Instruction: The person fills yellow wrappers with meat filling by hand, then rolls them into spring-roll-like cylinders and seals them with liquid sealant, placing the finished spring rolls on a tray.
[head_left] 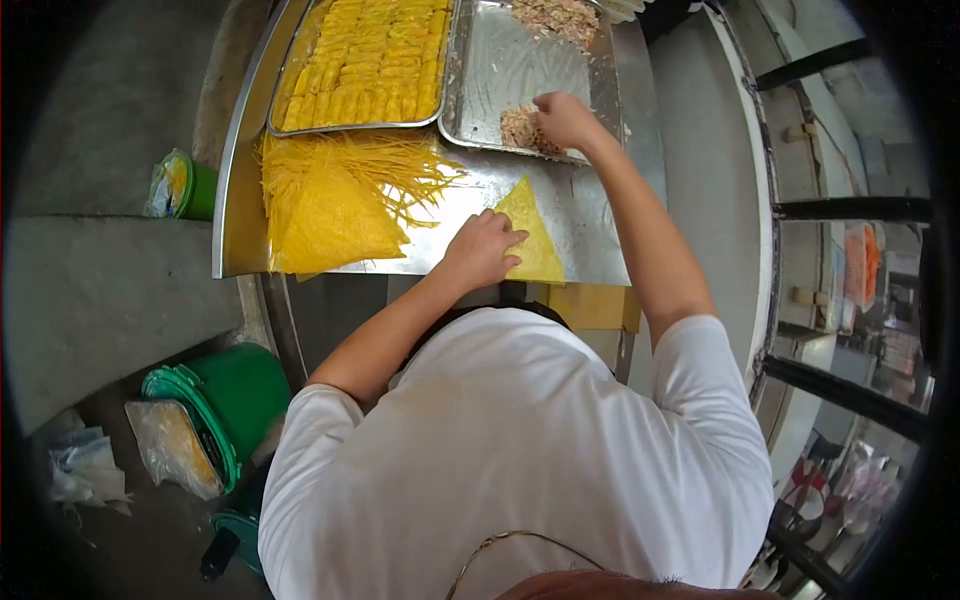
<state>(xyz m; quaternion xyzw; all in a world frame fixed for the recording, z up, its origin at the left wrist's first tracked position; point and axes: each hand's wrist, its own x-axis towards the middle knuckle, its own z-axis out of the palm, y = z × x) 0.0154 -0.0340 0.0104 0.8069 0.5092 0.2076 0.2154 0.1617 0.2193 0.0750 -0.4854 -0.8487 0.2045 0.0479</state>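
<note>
My left hand [482, 247] lies on the left edge of a yellow triangular wrapper sheet [538, 240] at the table's front edge. Its fingers are apart and touch the sheet. Over the near part of a metal tray [480, 80], my right hand [568, 122] is closed on a small mound of chopped, pale pinkish filling [518, 128]. Its fingertips are partly hidden there. Left of my left hand is a stack of yellow wrapper sheets [335, 215] with shredded strips fanning out at its far side.
A second tray [277, 110] at the back left holds rows of yellow rolls [370, 65]. More filling [560, 18] is heaped at the far end of the right tray. Green buckets [245, 400] stand on the floor at left. Black bars [850, 210] run along the right.
</note>
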